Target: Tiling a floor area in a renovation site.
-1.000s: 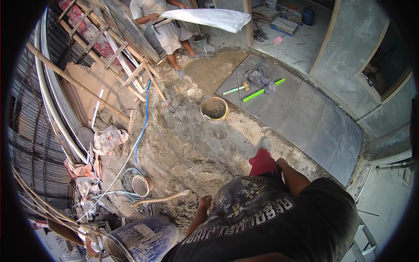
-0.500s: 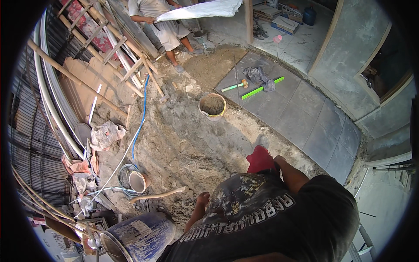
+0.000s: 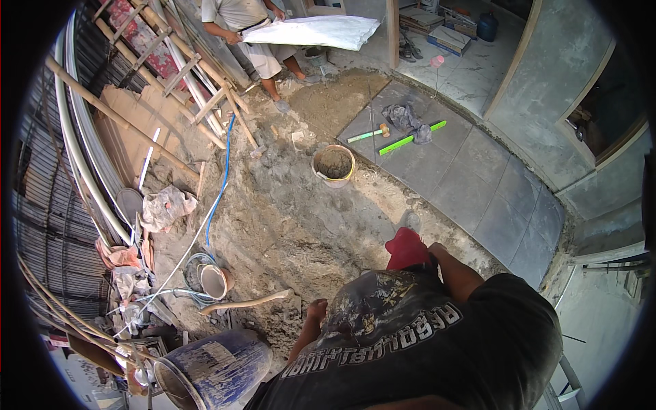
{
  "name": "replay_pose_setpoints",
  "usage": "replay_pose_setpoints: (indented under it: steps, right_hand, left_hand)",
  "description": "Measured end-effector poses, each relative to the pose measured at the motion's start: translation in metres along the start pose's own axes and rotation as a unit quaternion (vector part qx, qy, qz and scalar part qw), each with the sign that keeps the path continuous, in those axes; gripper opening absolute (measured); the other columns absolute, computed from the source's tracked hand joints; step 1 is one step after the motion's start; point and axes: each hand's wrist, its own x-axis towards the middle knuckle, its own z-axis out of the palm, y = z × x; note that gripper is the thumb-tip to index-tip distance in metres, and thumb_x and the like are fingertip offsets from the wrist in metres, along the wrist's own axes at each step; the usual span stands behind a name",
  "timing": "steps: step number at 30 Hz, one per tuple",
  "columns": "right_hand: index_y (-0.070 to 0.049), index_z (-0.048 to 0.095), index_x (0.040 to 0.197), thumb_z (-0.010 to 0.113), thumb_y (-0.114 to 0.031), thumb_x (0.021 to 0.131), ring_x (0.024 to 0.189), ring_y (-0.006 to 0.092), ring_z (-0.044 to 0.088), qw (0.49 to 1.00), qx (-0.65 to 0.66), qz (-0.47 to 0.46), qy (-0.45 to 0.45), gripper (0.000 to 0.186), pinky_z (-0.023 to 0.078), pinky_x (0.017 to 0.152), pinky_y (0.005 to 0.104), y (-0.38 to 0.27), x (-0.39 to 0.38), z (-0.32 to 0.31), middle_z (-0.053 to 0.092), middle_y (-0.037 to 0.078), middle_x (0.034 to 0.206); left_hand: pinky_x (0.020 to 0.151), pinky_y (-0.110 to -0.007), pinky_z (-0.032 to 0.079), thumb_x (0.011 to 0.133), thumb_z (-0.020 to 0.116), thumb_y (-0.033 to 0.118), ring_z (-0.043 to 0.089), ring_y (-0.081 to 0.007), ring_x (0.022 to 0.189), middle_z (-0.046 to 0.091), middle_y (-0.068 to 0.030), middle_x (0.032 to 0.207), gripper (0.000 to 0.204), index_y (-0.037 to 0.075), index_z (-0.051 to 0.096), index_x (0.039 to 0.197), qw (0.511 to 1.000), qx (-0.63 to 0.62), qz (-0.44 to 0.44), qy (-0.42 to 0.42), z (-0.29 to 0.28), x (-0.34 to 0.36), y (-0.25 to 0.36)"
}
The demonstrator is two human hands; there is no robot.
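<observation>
Hands low over wet mortar bed.
Right hand (image 3: 408, 247) wears a red glove, grip hidden; bare left hand (image 3: 316, 311) hangs loosely curled, empty, near a wooden handle (image 3: 247, 301).

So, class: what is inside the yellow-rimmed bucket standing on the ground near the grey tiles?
The bucket holds a grey-brown, sandy or mortar-like mix that fills it nearly to the rim. Whatever lies beneath that surface is covered, so nothing deeper can be seen. No tool shows sticking out of it.

The right hand (image 3: 408, 250) sat inside a red glove, its fingers hidden. The left hand (image 3: 316, 311) was too small to read. The other person (image 3: 254, 27) was cut off at the top edge, the blue barrel (image 3: 215, 369) at the bottom.
</observation>
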Motion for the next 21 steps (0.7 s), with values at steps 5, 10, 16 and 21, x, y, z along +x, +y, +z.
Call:
replay_pose_setpoints:
  steps: [5, 10, 16, 21]
  right_hand:
    - [-0.006, 0.062, 0.067, 0.059, -0.02, 0.056, 0.066, 0.0225, 0.059, 0.998, -0.043, -0.048, -0.019, 0.018, 0.046, 0.059, 0.0331, 0.003, -0.004, -0.002, 0.059, 0.012, 0.071]
    - [-0.007, 0.061, 0.063, 0.06, -0.018, 0.053, 0.063, 0.022, 0.059, 0.999, -0.025, -0.046, -0.014, 0.016, 0.046, 0.057, 0.0319, 0.008, 0.01, 0.004, 0.059, 0.013, 0.067]
    - [-0.006, 0.061, 0.064, 0.06, -0.02, 0.054, 0.065, 0.0235, 0.059, 0.997, -0.03, -0.06, -0.026, 0.018, 0.046, 0.059, 0.0329, 0.006, 0.006, 0.003, 0.058, 0.014, 0.069]
    - [-0.005, 0.061, 0.067, 0.056, -0.023, 0.058, 0.069, 0.0258, 0.058, 0.997, -0.034, -0.069, -0.008, 0.02, 0.046, 0.061, 0.0339, 0.009, 0.007, 0.004, 0.058, 0.015, 0.072]
  left_hand:
    - [0.057, -0.029, 0.044, 0.068, 0.049, 0.023, 0.056, -0.018, 0.062, 0.058, -0.0125, 0.077, 0.034, 0.003, 0.054, 0.096, 0.999, 0.045, 0.018, 0.002, 0.002, -0.001, 0.0]
    - [0.057, -0.028, 0.043, 0.068, 0.049, 0.022, 0.055, -0.0177, 0.061, 0.058, -0.0117, 0.073, 0.034, 0.001, 0.054, 0.094, 1.0, -0.003, 0.01, 0.005, 0.004, -0.004, 0.003]
    - [0.056, -0.028, 0.043, 0.068, 0.049, 0.022, 0.054, -0.0168, 0.059, 0.058, -0.0112, 0.071, 0.033, 0.001, 0.054, 0.094, 0.999, 0.032, 0.03, 0.015, 0.004, -0.009, 0.003]
    - [0.055, -0.028, 0.041, 0.068, 0.047, 0.021, 0.052, -0.0154, 0.057, 0.055, -0.0093, 0.067, 0.026, 0.004, 0.056, 0.085, 0.999, 0.006, 0.047, 0.012, 0.005, -0.016, 0.014]
